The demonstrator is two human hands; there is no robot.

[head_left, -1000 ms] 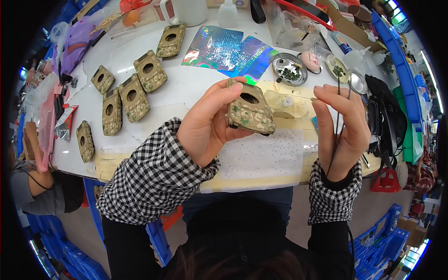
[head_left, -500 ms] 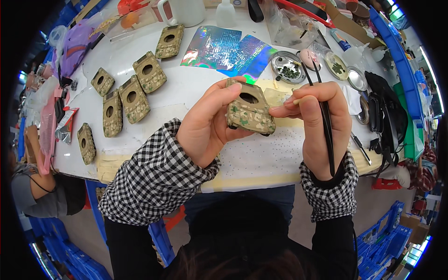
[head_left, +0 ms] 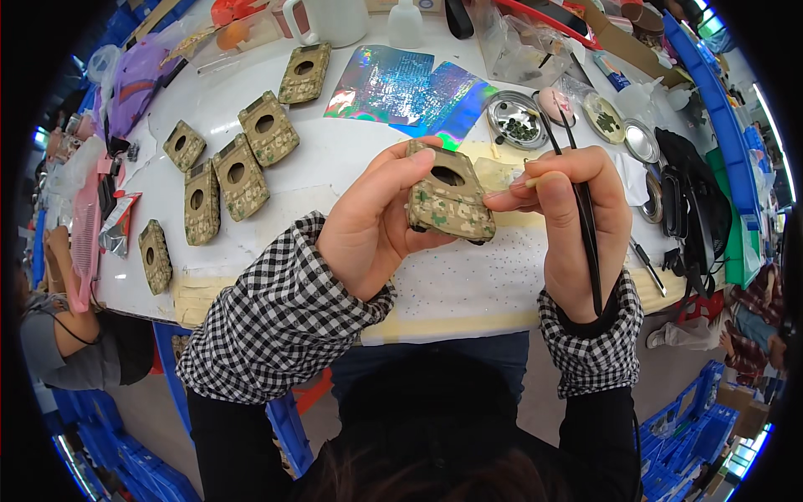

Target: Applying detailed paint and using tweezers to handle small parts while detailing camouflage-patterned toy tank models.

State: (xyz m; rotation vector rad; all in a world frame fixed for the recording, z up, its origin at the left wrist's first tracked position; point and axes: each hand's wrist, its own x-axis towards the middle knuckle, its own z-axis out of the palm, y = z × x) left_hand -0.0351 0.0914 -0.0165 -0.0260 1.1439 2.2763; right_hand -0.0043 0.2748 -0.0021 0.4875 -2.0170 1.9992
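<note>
My left hand (head_left: pixel 361 224) is closed around a camouflage-patterned model tank hull (head_left: pixel 452 207) with a round hole in its top. The thumb lies along its upper left corner. Black tweezers (head_left: pixel 588 243) are held in my right hand (head_left: pixel 577 201), their tips pointing up and away from the hull. Thumb and fingers of that hand also pinch a short pale stick (head_left: pixel 532 182), mostly hidden by the fingers. My right fingertips meet the hull's right edge. Similar camouflage hulls (head_left: pixel 241 174) of differing sizes lie on the table at left.
Shiny holographic sheets (head_left: pixel 381 84) lie beyond my hands. A round tin (head_left: pixel 502 113) holds small dark green pieces; a lid (head_left: pixel 641 142) and a pen-like tool (head_left: pixel 648 268) lie at right. A white mug (head_left: pixel 335 21) stands at the back. Another person's arm (head_left: pixel 74 284) shows at far left.
My hands, the hull and the tweezers stay practically still. At the far right edge, a person in the background has shifted.
</note>
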